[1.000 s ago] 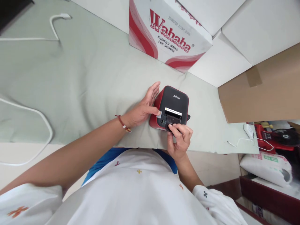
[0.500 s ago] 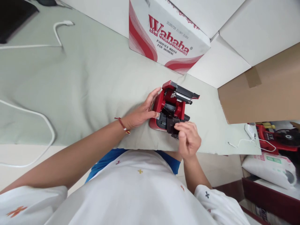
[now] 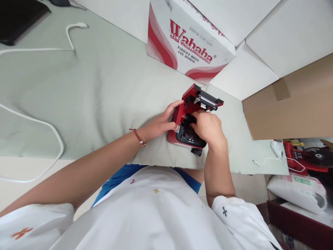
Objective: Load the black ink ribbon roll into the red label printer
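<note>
A small red and black machine (image 3: 188,140) stands on the cloth-covered table with its lid (image 3: 205,97) raised. My left hand (image 3: 162,125) grips the left side of the red body, thumb near a grey tab at the front and fingers behind. Inside the machine's cavity are the fingertips of my right hand (image 3: 209,127), bent close together; what they hold, if anything, is hidden. Part of a dark film strip (image 3: 196,151) hangs at the machine's front edge, over the cloth.
Behind the machine stands a Wahaha carton (image 3: 189,41), with a brown cardboard box (image 3: 288,100) to the right. White cables (image 3: 53,130) lie on the left of the table (image 3: 78,86). A white adapter (image 3: 276,148) sits near the right edge.
My right hand has moved from the dark strip at the front up and back into the machine's cavity. The lid appears raised further. My left hand has kept its hold.
</note>
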### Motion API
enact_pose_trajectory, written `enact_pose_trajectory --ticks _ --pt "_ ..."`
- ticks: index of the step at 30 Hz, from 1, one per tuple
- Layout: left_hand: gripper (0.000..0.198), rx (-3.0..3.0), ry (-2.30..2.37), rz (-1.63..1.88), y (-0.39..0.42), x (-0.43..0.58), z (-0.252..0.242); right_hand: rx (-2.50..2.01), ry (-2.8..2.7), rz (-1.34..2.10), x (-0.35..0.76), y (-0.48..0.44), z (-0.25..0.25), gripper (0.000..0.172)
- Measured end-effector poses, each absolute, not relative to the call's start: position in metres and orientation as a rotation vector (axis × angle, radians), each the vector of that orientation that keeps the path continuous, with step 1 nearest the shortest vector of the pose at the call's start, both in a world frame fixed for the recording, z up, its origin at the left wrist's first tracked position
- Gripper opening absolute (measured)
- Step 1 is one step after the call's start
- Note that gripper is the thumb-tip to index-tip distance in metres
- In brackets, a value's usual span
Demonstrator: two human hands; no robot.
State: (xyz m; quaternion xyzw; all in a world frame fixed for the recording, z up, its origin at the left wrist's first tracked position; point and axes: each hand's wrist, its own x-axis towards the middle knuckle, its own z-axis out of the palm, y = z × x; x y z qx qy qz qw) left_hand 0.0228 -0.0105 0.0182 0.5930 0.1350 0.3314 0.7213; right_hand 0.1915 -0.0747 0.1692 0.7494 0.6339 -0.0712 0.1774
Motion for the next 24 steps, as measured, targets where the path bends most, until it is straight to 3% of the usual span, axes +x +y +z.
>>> enact_pose_trajectory --ticks 8,13,16,19,22,24 --pt "0.094 1.357 0.285 0.765 -0.009 0.022 0.016 2.151 1.779 -0.227 0.191 -0.067 0.162 0.037" --pt "0.093 1.383 0.313 0.745 -0.01 0.021 0.022 2.502 1.88 -0.235 0.194 -0.092 0.163 0.038" --pt "0.09 1.37 0.3 0.747 -0.012 0.02 0.025 2.734 2.127 -0.54 0.211 -0.128 0.167 0.03" --pt "0.09 1.342 0.29 0.725 -0.013 0.019 0.027 2.995 2.175 -0.882 0.249 -0.167 0.171 0.043" --pt "0.091 1.325 0.296 0.705 -0.013 0.02 0.026 3.231 1.869 -0.755 0.297 -0.194 0.162 0.058" --pt "0.092 1.328 0.31 0.705 -0.013 0.02 0.027 3.218 1.653 -0.617 0.324 -0.202 0.146 0.059"
